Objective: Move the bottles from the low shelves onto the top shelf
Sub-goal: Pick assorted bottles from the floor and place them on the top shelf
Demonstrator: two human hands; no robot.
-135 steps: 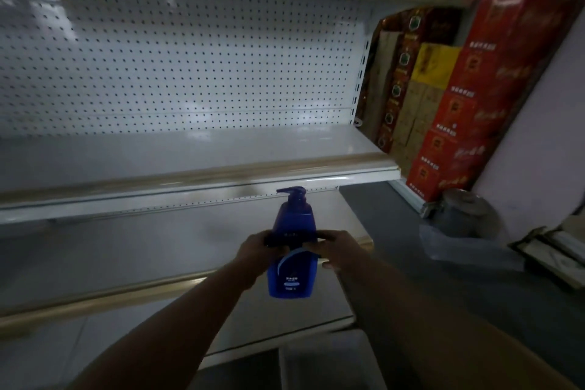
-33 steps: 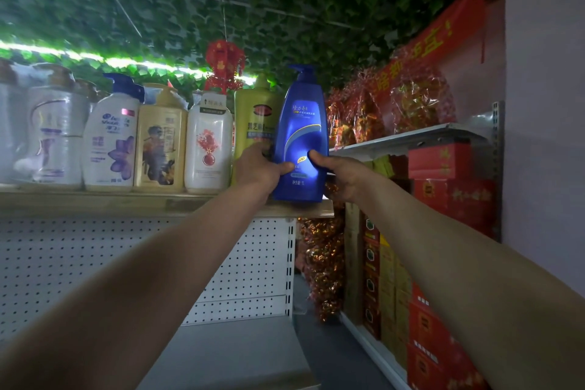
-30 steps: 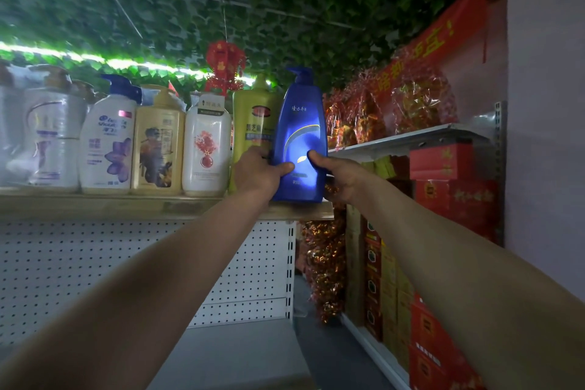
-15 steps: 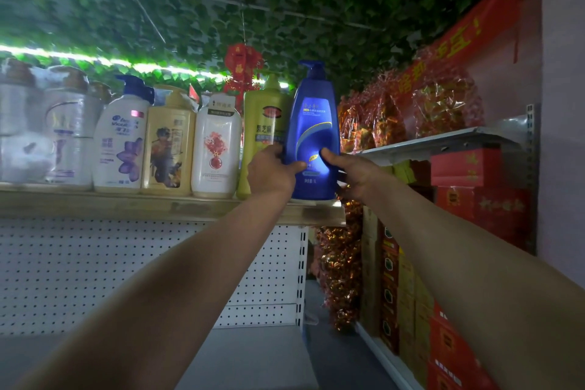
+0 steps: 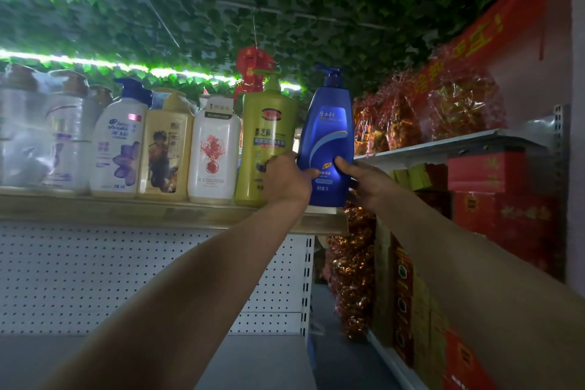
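Note:
A blue pump bottle (image 5: 329,133) stands upright at the right end of the top shelf (image 5: 158,215). My left hand (image 5: 286,179) grips its lower left side and my right hand (image 5: 364,182) grips its lower right side, thumbs on the front. To its left stands a row of bottles: a yellow-green one (image 5: 267,142), a white one with a red flower (image 5: 213,149), a tan one (image 5: 166,146), a white one with a blue pump (image 5: 118,142), and pale ones at the far left.
Below the top shelf is white pegboard (image 5: 95,279) and a grey lower shelf (image 5: 253,364). Red boxes (image 5: 506,193) and red-gold wrapped goods (image 5: 427,111) fill the shelving to the right. Green leaves cover the ceiling.
4.5 s ago I held the blue bottle low by the lower shelves. It now stands on the top shelf, both hands still gripping it; in the last second little has moved.

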